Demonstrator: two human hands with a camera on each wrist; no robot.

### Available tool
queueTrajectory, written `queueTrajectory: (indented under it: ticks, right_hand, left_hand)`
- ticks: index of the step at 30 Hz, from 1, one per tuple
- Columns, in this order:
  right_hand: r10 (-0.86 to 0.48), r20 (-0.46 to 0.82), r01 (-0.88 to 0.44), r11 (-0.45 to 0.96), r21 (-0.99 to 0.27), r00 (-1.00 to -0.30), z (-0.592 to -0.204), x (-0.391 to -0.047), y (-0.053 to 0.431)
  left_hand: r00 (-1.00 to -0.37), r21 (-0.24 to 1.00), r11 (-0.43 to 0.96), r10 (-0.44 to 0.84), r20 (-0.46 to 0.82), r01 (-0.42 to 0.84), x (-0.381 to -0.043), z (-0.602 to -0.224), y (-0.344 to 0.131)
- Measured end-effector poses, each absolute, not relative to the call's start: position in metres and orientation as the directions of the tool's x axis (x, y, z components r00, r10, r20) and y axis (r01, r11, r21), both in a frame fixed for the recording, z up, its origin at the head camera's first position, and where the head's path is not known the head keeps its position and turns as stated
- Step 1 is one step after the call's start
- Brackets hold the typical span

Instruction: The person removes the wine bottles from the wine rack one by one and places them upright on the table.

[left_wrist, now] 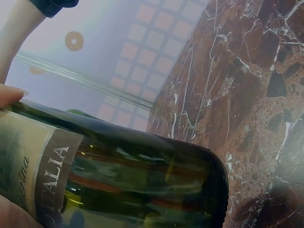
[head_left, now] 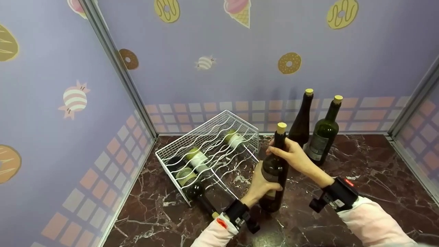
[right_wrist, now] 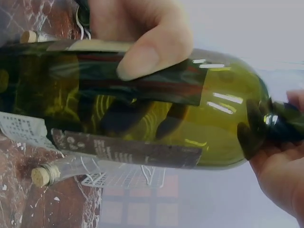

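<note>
A dark green wine bottle (head_left: 274, 166) with a cork stands nearly upright between both hands, in front of the wire rack. My left hand (head_left: 259, 185) grips its body, thumb across the front. Higher up, my right hand (head_left: 295, 156) holds it around the neck and shoulder. The left wrist view shows the lower bottle (left_wrist: 142, 166) with a pale label, its base close over the marble top. In the right wrist view, the left thumb presses the glass beside a dark back label (right_wrist: 128, 149), and the right hand (right_wrist: 285, 166) is at the neck.
A white wire wine rack (head_left: 224, 115) on the left holds several bottles, including a clear one (head_left: 199, 159) and a green one (head_left: 195, 188) with its neck toward the front. Two corked bottles, one dark (head_left: 301, 123) and one green (head_left: 324, 137), stand behind by the patterned wall.
</note>
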State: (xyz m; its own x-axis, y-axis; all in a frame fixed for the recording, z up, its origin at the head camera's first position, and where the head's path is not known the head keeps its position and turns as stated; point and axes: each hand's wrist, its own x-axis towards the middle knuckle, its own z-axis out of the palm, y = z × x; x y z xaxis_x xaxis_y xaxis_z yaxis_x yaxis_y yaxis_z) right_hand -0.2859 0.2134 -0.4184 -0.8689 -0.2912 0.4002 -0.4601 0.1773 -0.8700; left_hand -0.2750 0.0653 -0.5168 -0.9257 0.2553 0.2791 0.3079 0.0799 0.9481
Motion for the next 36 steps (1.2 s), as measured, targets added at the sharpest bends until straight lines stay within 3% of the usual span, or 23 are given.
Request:
queueTrajectory:
  ticks: [13, 20, 36]
  right_hand:
    - [-0.113, 0.393, -0.409, 0.246, -0.879, -0.912, -0.418, -0.28, 0.221]
    - [-0.076, 0.385, -0.391, 0.267, -0.881, -0.92, -0.421, -0.277, 0.238]
    - [0.096, 0.314, -0.244, 0.437, -0.866, -0.944, -0.413, -0.291, 0.32]
  left_hand:
    - [-0.893, 0.964, 0.141, 0.425, 0.148, 0.227, -0.269, -0.512, 0.069]
    - [-0.858, 0.941, 0.202, 0.495, 0.14, 0.27, -0.267, -0.517, 0.07]
    - [-0.864, 0.902, 0.257, 0.462, 0.201, 0.347, -0.266, -0.525, 0.055]
